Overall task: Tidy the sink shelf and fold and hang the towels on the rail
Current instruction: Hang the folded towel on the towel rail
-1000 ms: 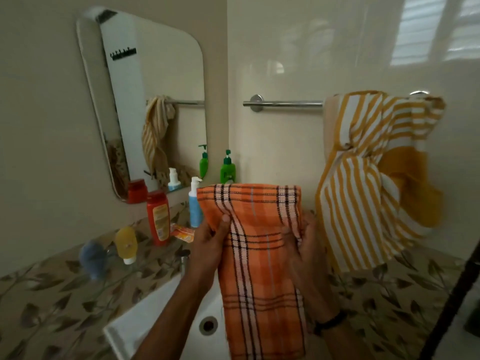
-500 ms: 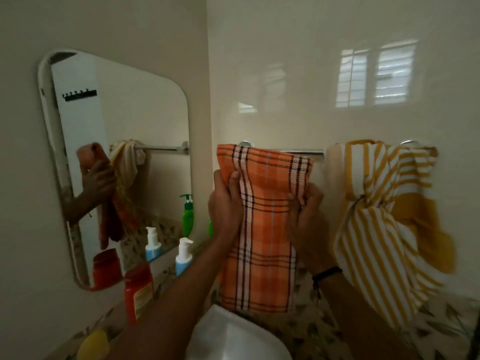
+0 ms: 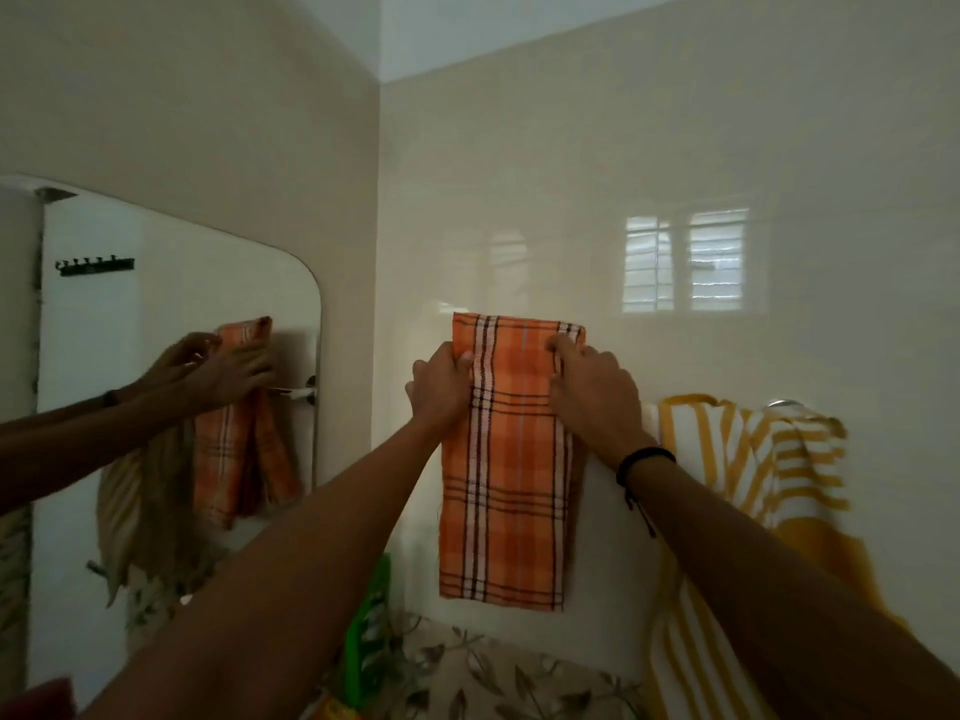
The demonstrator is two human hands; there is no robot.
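Observation:
A folded orange plaid towel hangs flat against the tiled wall, its top raised above the rail's height. My left hand pinches its upper left edge. My right hand presses on its upper right part, forefinger stretched toward the top corner. The rail is hidden behind the towel and my hands; only its right end bracket shows. A yellow-and-white striped towel hangs bunched and unfolded to the right.
A mirror on the left wall reflects my hands and both towels. Below, a green bottle stands on the leaf-patterned sink shelf. A red object sits at the bottom left corner.
Both hands have lifted the orange towel from over the sink up to the rail's height and above it. The view has tilted upward, so the sink and most bottles have left the picture.

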